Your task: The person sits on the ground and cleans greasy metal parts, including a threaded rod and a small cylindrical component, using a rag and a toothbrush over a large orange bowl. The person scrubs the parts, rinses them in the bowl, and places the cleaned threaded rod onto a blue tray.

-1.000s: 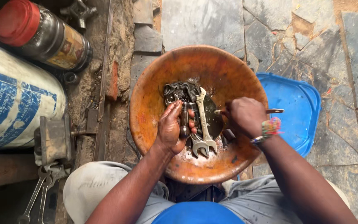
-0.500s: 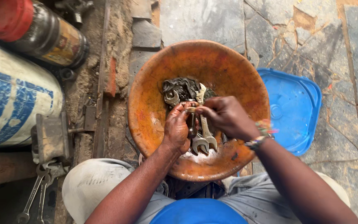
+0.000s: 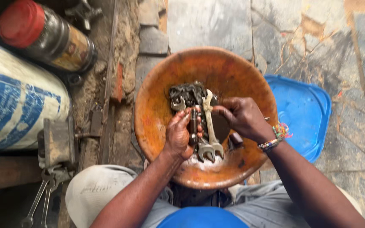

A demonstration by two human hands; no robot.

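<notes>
A round rusty-orange metal basin (image 3: 161,97) rests between my knees. Inside lie a dark greasy chain (image 3: 186,92), open-ended spanners (image 3: 209,126) and some white foam at the near side. My left hand (image 3: 178,135) grips a dark spanner (image 3: 194,122) held upright in the basin. My right hand (image 3: 241,118), with a bead bracelet at the wrist, is closed over the spanners beside it, fingers pinched on something small that I cannot make out.
A blue plastic lid (image 3: 300,114) lies under the basin's right side on stone paving. To the left are a blue-and-white sack (image 3: 13,105), a dark bottle with a red cap (image 3: 43,36), a small vise (image 3: 58,143) and pliers (image 3: 43,198).
My right hand moved left from the basin's right part to the spanners at its middle. My left hand stayed on its spanner. The camera shifted slightly.
</notes>
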